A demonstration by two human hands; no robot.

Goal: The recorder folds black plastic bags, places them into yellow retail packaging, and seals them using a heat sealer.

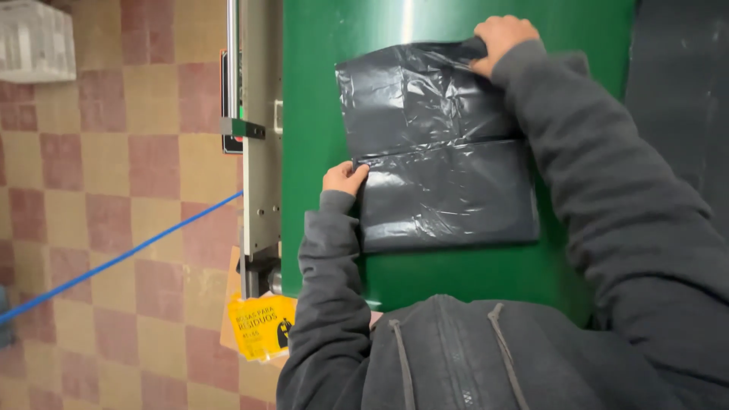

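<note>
black plastic bag (440,152) lies flat on the green table (319,114), folded into a rough rectangle, with a crease line running across its middle. it sits in the middle of the green surface, its left edge well inside the table's left rim.

left hand (344,178) is at the bag's left edge, right at the crease, fingers curled and pinching the plastic there. right hand (501,38) is at the far top edge of the bag, fingers closed on the plastic, bunching that corner slightly. both arms are in dark grey hoodie sleeves (607,175); the hoodie front with zipper and drawstrings fills the bottom of the view.

the top half of the bag is more wrinkled; the lower half lies smoother and glossier.

left of the table: grey metal frame rail (262,152) running along the table edge, with a bracket partway up. below it a yellow printed label (262,326) hangs near the person's left elbow. blue cord (114,262) runs diagonally over the checkered tile floor (114,152) toward the frame. white crate (34,38) in the top left corner, partly cut off. dark grey surface (683,76) to the right of the table, detail not readable.
</note>
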